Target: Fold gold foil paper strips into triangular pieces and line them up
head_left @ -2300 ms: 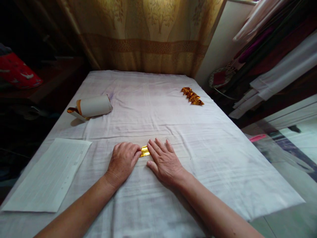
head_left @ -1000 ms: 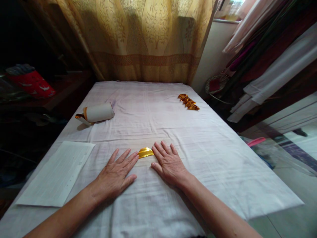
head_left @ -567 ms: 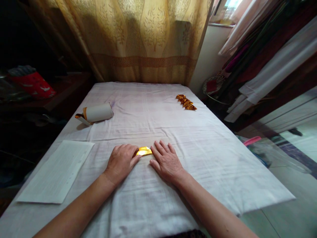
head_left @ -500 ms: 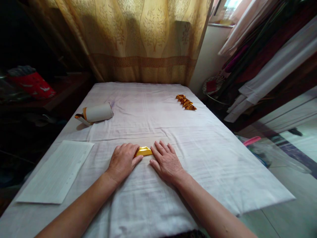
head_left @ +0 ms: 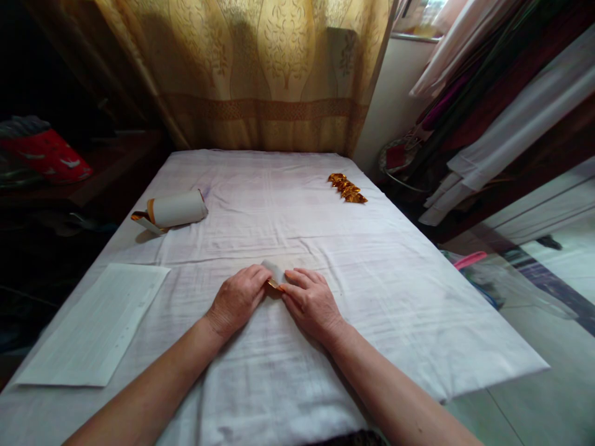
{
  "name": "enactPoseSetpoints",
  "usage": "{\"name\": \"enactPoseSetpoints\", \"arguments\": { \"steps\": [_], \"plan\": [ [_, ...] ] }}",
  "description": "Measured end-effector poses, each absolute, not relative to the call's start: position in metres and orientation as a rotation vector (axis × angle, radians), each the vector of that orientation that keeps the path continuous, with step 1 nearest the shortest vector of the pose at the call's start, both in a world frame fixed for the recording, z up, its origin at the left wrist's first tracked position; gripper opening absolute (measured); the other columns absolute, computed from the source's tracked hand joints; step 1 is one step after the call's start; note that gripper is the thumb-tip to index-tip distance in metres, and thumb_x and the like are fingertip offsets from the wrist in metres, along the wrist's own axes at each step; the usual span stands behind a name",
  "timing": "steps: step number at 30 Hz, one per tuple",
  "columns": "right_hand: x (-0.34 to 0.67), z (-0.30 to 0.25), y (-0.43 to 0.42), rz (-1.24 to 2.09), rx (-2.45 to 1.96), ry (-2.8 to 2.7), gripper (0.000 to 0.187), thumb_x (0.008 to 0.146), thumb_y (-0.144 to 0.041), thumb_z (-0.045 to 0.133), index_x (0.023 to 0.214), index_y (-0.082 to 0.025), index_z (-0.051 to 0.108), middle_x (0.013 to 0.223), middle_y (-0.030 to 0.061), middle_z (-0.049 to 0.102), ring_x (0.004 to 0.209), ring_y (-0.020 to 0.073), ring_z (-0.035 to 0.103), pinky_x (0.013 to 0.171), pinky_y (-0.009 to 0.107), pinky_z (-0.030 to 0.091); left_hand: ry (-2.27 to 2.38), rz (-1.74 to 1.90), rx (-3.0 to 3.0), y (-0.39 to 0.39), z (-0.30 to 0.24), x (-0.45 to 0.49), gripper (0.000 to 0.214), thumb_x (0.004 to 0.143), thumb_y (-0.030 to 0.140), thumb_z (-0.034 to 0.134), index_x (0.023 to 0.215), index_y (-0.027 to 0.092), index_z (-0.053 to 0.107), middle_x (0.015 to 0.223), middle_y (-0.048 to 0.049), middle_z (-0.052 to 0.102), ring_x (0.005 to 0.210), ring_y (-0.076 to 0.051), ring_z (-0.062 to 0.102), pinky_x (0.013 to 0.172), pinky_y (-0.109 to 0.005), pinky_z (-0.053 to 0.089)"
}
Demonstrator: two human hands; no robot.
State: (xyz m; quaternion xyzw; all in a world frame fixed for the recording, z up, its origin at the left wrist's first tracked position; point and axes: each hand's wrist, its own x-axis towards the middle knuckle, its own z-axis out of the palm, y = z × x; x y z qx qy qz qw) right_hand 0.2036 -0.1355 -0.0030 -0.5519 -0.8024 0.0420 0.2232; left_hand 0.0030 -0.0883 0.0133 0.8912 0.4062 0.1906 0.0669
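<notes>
Between my hands, low over the white cloth, is a small piece of gold foil paper (head_left: 274, 272); its pale underside faces up and a gold folded edge shows nearest me. My left hand (head_left: 238, 297) is closed on the paper's left side, fingertips pinching it. From the right, my right hand (head_left: 312, 303) pinches the near right corner with thumb and forefinger. The fingertips partly hide the paper. Toward the back right of the table lies a row of several folded gold foil pieces (head_left: 348, 188).
A roll of pale-backed gold paper (head_left: 177, 209) lies at the table's left. A white sheet (head_left: 95, 325) rests nearer, by the left edge. The cloth-covered table (head_left: 260, 217) meets a gold curtain (head_left: 279, 118) behind. Clothes (head_left: 520, 124) hang on the right.
The foil paper has turned from its shiny gold face to its pale side. My right hand's flat fingers have curled into a pinch. The view has shifted slightly.
</notes>
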Motion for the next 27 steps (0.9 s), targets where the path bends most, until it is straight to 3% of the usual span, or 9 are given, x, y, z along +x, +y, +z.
{"name": "enactPoseSetpoints", "arguments": {
  "steps": [4,8,12,15,17,21,27],
  "plan": [
    [0.203,-0.003,-0.135,0.096,-1.506,-2.21,0.023,0.096,-0.03,0.056,0.111,-0.029,0.074,0.126,0.0044,0.068,0.12,0.0236,0.055,0.103,0.04,0.042,1.002,0.706,2.734,-0.094,0.009,-0.002,0.023,0.098,0.029,0.05,0.115,0.023,0.064,0.112,-0.0067,0.067,0.1,-0.019,0.064,0.088,-0.031,0.053],
    [0.201,0.001,-0.135,0.114,-1.462,-2.23,0.024,0.097,-0.031,0.054,0.11,-0.029,0.074,0.124,0.0045,0.069,0.118,0.023,0.057,0.101,0.039,0.043,0.988,0.759,2.774,-0.096,0.008,-0.002,0.026,0.1,0.034,0.048,0.107,0.023,0.07,0.106,-0.0064,0.069,0.093,-0.018,0.065,0.083,-0.03,0.054],
    [0.201,0.0,-0.134,0.146,-1.442,-2.259,0.025,0.093,-0.029,0.059,0.114,-0.029,0.072,0.131,0.0054,0.065,0.124,0.0239,0.053,0.104,0.041,0.041,0.98,0.837,2.679,-0.093,0.007,-0.002,0.026,0.1,0.032,0.048,0.098,0.022,0.072,0.101,-0.0064,0.071,0.092,-0.017,0.065,0.084,-0.031,0.055],
    [0.205,-0.004,-0.133,0.14,-1.435,-2.245,0.036,0.088,-0.023,0.063,0.124,-0.028,0.068,0.141,0.0076,0.058,0.131,0.0256,0.048,0.106,0.042,0.04,0.951,0.878,2.553,-0.089,0.006,-0.007,0.023,0.1,0.029,0.049,0.099,0.022,0.071,0.106,-0.0068,0.071,0.099,-0.017,0.066,0.089,-0.032,0.056],
    [0.207,-0.005,-0.132,0.122,-1.433,-2.241,0.034,0.089,-0.022,0.062,0.121,-0.03,0.07,0.143,0.0068,0.056,0.132,0.0255,0.047,0.106,0.042,0.041,0.926,0.867,2.476,-0.086,0.005,-0.012,0.021,0.099,0.027,0.049,0.101,0.022,0.069,0.111,-0.0065,0.07,0.104,-0.017,0.066,0.092,-0.032,0.055],
    [0.209,-0.004,-0.131,0.055,-1.385,-2.265,0.02,0.093,-0.03,0.061,0.106,-0.034,0.076,0.136,0.0036,0.063,0.127,0.0241,0.053,0.102,0.041,0.044,0.842,0.788,2.451,-0.081,0.005,-0.018,0.02,0.1,0.027,0.048,0.107,0.023,0.066,0.117,-0.0054,0.069,0.11,-0.016,0.065,0.096,-0.03,0.054],
    [0.204,0.001,-0.131,0.082,-1.34,-2.363,0.024,0.097,-0.028,0.056,0.11,-0.035,0.075,0.126,0.0015,0.069,0.125,0.022,0.055,0.104,0.04,0.041,0.795,0.724,2.582,-0.081,0.006,-0.02,0.021,0.099,0.024,0.05,0.112,0.021,0.067,0.123,-0.0077,0.067,0.12,-0.019,0.06,0.104,-0.035,0.05]
  ]
}}
